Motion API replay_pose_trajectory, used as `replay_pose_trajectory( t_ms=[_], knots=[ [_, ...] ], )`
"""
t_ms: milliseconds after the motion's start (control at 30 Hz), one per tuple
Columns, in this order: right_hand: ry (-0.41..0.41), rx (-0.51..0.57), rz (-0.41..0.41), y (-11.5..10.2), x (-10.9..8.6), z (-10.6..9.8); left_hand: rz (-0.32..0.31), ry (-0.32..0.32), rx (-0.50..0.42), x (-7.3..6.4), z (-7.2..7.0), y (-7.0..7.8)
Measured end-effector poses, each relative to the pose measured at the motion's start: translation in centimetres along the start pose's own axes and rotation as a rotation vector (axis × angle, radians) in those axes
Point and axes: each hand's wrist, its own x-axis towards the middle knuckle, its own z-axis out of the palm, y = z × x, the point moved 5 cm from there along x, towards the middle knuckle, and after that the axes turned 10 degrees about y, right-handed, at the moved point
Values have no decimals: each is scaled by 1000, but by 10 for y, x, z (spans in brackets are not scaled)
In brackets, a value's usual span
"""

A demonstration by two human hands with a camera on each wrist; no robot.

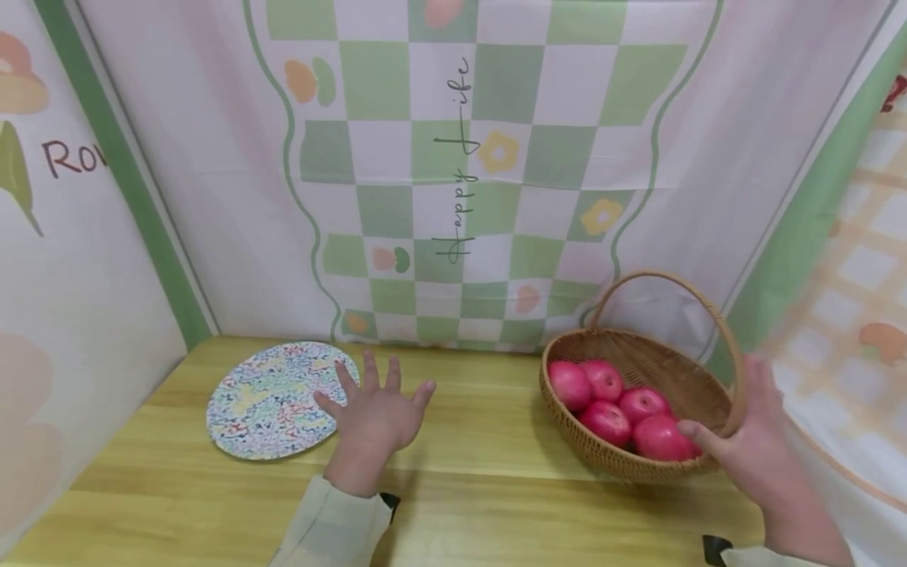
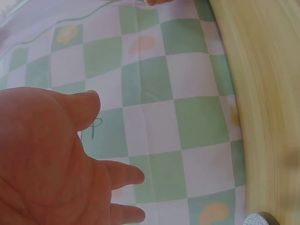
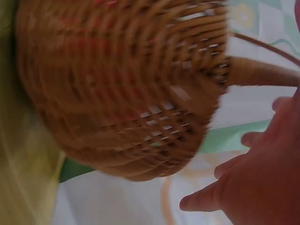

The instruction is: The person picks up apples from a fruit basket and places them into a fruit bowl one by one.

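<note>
My left hand [image 1: 379,417] is held over the table with its fingers spread, overlapping the right edge of a round speckled plate [image 1: 262,402] in the head view. In the left wrist view its palm [image 2: 47,159] shows with nothing in it. At the right, a brown wicker basket [image 1: 631,465] with a tall arched handle [image 1: 655,276] holds several pinkish-red apples [image 1: 605,423]. Beside the basket's right side is my right hand [image 1: 761,449], its thumb close to the rim. The right wrist view shows its extended fingers [image 3: 204,199] apart from the woven wall.
Both things are on a light wood-grain table [image 1: 468,488]. A green-and-white checked cloth [image 1: 439,165] hangs along its back edge. Printed cloths also hang at the left [image 1: 64,315] and at the right [image 1: 843,331].
</note>
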Motion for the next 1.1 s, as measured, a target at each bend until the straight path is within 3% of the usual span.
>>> replay_pose_trajectory(
  t_ms=[100,267,500,600,767,1100],
  knots=[
    [21,63,-38,7,1,6,-1,-2,-4,-1,1,0],
    [-69,121,96,23,-10,15,0,-3,-3,-1,1,2],
    [-214,-41,285,40,-21,19,-3,-5,-6,-1,2,3],
    [-267,-59,334,44,-23,20,-2,-9,-8,-1,3,3],
    [-264,18,350,46,-24,21,4,-15,11,-2,5,4],
    [-192,100,308,44,-23,28,9,-12,11,-2,8,4]
  ],
)
